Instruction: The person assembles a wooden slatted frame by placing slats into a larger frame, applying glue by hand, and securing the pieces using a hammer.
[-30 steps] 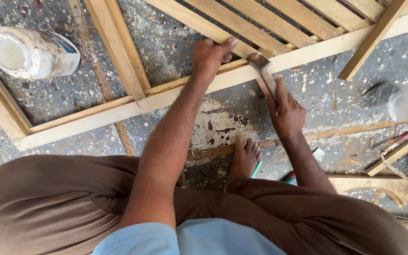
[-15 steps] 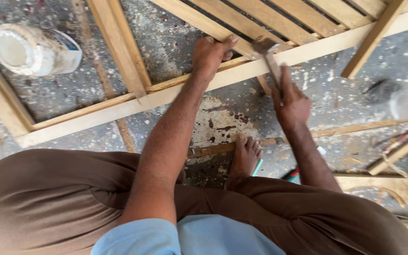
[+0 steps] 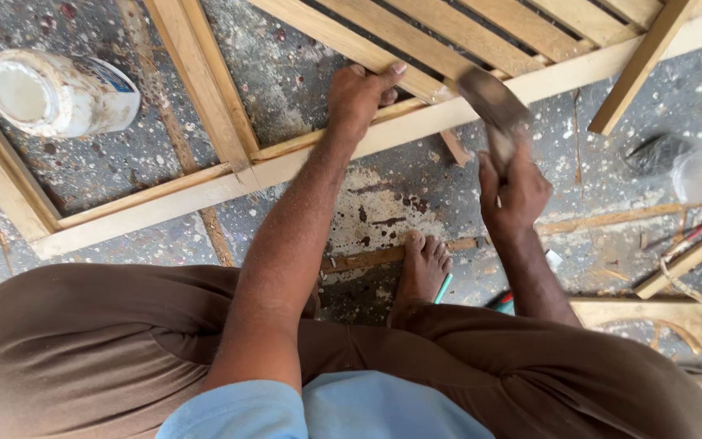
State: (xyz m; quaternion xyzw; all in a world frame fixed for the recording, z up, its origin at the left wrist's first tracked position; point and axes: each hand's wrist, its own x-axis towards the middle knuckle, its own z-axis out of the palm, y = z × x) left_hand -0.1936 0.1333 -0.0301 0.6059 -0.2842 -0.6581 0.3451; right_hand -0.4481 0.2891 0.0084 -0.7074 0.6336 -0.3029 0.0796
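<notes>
- Wooden frame [image 3: 416, 134] lies flat on the paint-spattered floor [image 3: 302, 73], its long lower rail running from the lower left up towards the top right corner, with slats across its upper part.
- The left hand [image 3: 359, 93] is clamped over that rail, thumb on a slat, pinning it down.
- The right hand [image 3: 513, 187] is closed tight round the handle of a hammer [image 3: 493, 106], whose blurred head hangs just above the rail.
- This looks like the striking step; a clean blow calls for the head landing square on the joint, clear of the holding fingers.
- The frame is pale, bare, unfinished timber.
- A white, smeared jar [image 3: 54, 93] lies on its side inside the frame at the left.
</notes>
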